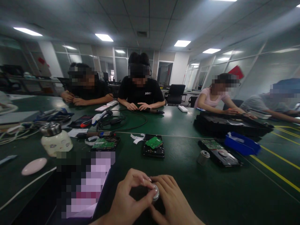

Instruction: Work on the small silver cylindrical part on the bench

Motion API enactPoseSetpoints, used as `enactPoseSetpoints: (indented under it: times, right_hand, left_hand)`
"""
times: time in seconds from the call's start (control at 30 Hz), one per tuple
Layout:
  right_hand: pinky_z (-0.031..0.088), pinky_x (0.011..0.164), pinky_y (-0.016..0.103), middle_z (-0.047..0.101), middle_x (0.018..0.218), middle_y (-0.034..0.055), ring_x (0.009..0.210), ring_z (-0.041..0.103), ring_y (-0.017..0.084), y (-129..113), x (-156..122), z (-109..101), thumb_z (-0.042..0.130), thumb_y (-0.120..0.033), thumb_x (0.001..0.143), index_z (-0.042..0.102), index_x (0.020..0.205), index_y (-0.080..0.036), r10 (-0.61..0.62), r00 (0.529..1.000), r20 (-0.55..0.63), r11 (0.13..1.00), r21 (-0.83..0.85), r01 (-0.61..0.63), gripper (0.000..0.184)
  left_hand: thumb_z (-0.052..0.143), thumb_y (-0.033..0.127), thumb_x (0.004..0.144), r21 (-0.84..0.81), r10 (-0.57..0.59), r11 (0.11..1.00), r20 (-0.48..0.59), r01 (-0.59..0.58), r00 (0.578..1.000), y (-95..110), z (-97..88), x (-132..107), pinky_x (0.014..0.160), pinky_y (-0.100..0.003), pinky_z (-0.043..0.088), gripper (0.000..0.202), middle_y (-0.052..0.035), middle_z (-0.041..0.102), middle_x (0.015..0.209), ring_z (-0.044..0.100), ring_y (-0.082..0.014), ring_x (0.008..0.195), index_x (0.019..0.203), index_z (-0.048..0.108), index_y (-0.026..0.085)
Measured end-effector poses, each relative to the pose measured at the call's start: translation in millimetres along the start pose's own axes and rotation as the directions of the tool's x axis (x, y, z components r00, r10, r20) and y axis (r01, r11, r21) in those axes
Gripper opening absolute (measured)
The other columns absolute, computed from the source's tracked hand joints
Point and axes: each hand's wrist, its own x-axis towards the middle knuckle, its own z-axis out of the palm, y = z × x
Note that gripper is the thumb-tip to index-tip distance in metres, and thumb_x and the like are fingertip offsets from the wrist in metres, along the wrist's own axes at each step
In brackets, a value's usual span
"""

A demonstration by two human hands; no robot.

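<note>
My left hand (pixel 127 200) and my right hand (pixel 172 200) meet at the near edge of the green table (pixel 182 125). Both pinch a small round silver part (pixel 155 192) between their fingertips, over a dark object that they mostly hide. Beyond my hands lies a black hard drive (pixel 153 150) with a loose green circuit board (pixel 154 142) on top. To the right lie another opened hard drive (pixel 219 152) and a small silver cylinder (pixel 203 157).
A blurred screen (pixel 86 184) stands at my left. A white jar with a metal lid (pixel 55 139), a pink oval object (pixel 34 166), cables (pixel 122 120) and tools lie left. A blue tray (pixel 241 144) sits right. Several people work across the table.
</note>
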Motion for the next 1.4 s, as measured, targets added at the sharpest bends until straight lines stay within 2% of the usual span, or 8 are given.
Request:
enactPoseSetpoints:
  times: [0.43, 0.57, 0.73, 0.83, 0.97, 1.1, 1.27, 1.4]
  right_hand:
    - [0.041, 0.093, 0.041, 0.065, 0.111, 0.0113, 0.105, 0.055, 0.026, 5, 1, 1, 0.059, -0.027, 0.073, 0.063, 0.102, -0.015, -0.033, 0.998, 0.063, 0.999, -0.033, 0.035, 0.032]
    - [0.040, 0.095, 0.042, 0.065, 0.113, 0.0121, 0.107, 0.055, 0.028, 7, -1, 2, 0.059, -0.030, 0.074, 0.064, 0.100, -0.016, -0.056, 0.998, 0.037, 0.995, -0.081, 0.059, 0.030]
    - [0.041, 0.092, 0.043, 0.067, 0.111, 0.0118, 0.103, 0.057, 0.028, 8, -3, 2, 0.061, -0.034, 0.074, 0.066, 0.096, -0.017, -0.066, 0.997, -0.042, 0.988, -0.139, 0.060, 0.028]
    - [0.041, 0.092, 0.043, 0.067, 0.110, 0.0114, 0.103, 0.058, 0.028, 7, -3, 1, 0.062, -0.035, 0.074, 0.066, 0.094, -0.017, -0.059, 0.997, -0.045, 0.989, -0.138, 0.053, 0.028]
    - [0.039, 0.093, 0.043, 0.066, 0.111, 0.0107, 0.104, 0.056, 0.027, 5, -3, 3, 0.061, -0.033, 0.074, 0.065, 0.098, -0.017, -0.043, 0.999, -0.032, 0.995, -0.096, 0.040, 0.029]
    - [0.039, 0.092, 0.042, 0.064, 0.109, 0.0111, 0.103, 0.055, 0.027, 5, -2, 1, 0.059, -0.032, 0.075, 0.061, 0.101, -0.017, -0.041, 0.998, -0.039, 0.999, -0.009, 0.041, 0.029]
    - [0.044, 0.086, 0.038, 0.062, 0.106, 0.0102, 0.099, 0.056, 0.025, 8, -7, -9, 0.053, -0.028, 0.076, 0.050, 0.113, -0.018, -0.099, 0.984, -0.146, 0.969, 0.213, 0.129, 0.039]
    - [0.045, 0.085, 0.038, 0.062, 0.102, 0.0077, 0.099, 0.057, 0.023, 11, -10, -12, 0.045, -0.024, 0.086, 0.054, 0.107, -0.023, -0.044, 0.967, -0.251, 0.946, 0.301, 0.121, 0.022]
  left_hand:
    - [0.066, 0.011, 0.073, 0.186, 0.148, 0.968, 0.112, -0.167, 0.983, -8, -7.3, -3, 0.079, -0.029, 0.055, 0.020, -0.0033, 0.059, 0.091, 0.064, -0.0183, 0.089, 0.088, 0.068, 0.024]
    - [0.071, 0.016, 0.070, 0.227, 0.138, 0.962, 0.082, -0.153, 0.987, -9, -6.6, -4, 0.078, -0.032, 0.055, 0.012, -0.0034, 0.059, 0.087, 0.063, -0.0202, 0.088, 0.080, 0.067, 0.022]
    - [0.070, 0.020, 0.070, 0.288, 0.025, 0.957, 0.017, -0.029, 1.000, -10, -5.8, -6, 0.071, -0.031, 0.057, 0.006, -0.0038, 0.060, 0.085, 0.065, -0.0207, 0.083, 0.073, 0.066, 0.020]
    - [0.069, 0.018, 0.072, 0.278, 0.047, 0.959, 0.027, -0.052, 0.999, -8, -5.4, -5, 0.072, -0.030, 0.057, 0.003, -0.0034, 0.060, 0.085, 0.066, -0.0196, 0.082, 0.071, 0.068, 0.021]
    - [0.067, 0.013, 0.072, 0.238, 0.119, 0.963, 0.045, -0.127, 0.992, -6, -5.4, -6, 0.073, -0.027, 0.057, 0.013, -0.0021, 0.060, 0.084, 0.066, -0.0173, 0.080, 0.079, 0.071, 0.024]
    - [0.063, 0.012, 0.075, 0.210, 0.109, 0.970, 0.082, -0.124, 0.991, -4, -6.5, -6, 0.080, -0.028, 0.055, 0.021, -0.0029, 0.060, 0.094, 0.065, -0.0182, 0.091, 0.090, 0.068, 0.026]
    - [0.065, 0.011, 0.065, 0.189, 0.023, 0.981, 0.134, -0.048, 0.991, -3, -8.4, -8, 0.085, -0.038, 0.052, 0.060, -0.0073, 0.058, 0.111, 0.060, -0.0244, 0.101, 0.120, 0.044, 0.024]
    - [0.062, 0.005, 0.060, 0.225, 0.029, 0.971, 0.206, -0.077, 0.978, -7, -6.3, -11, 0.089, -0.043, 0.049, 0.070, -0.0113, 0.055, 0.114, 0.058, -0.0278, 0.106, 0.122, 0.036, 0.022]
